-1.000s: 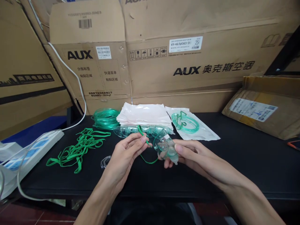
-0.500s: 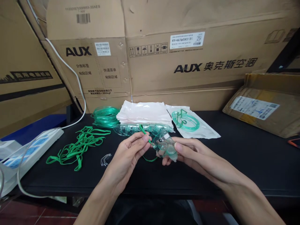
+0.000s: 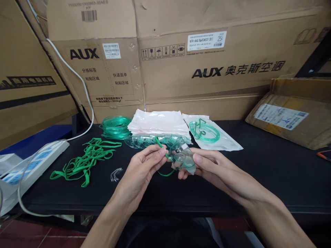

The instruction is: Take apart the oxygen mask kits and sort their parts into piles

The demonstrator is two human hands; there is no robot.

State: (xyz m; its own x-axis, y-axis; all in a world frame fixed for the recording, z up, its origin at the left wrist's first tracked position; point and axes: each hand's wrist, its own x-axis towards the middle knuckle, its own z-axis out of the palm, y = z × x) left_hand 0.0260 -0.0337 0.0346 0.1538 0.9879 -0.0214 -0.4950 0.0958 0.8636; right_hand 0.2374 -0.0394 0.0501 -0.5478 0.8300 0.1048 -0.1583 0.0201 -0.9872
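In my right hand (image 3: 207,163) is a clear green-tinted oxygen mask (image 3: 181,156), tilted, with my thumb on its near side. My left hand (image 3: 148,160) pinches a green elastic strap (image 3: 160,144) between thumb and forefinger, close to the mask's left edge. Part of the strap hangs in a loop below the mask. Whether the strap passes through the mask's side hole is too small to tell. Behind my hands lies a row of nested clear masks (image 3: 141,141). Loose green straps (image 3: 86,160) are heaped to the left, near several thin metal strips (image 3: 115,174).
A coil of green tubing (image 3: 115,127) and a stack of white pouches (image 3: 157,120) stand at the back. Right of them, another pouch (image 3: 230,143) carries coiled tubing. A power strip (image 3: 38,165) is at the left, a taped carton (image 3: 281,113) at the right.
The camera view has shifted slightly. Both hands keep their grips, and the mask and strap stay almost in the same position.
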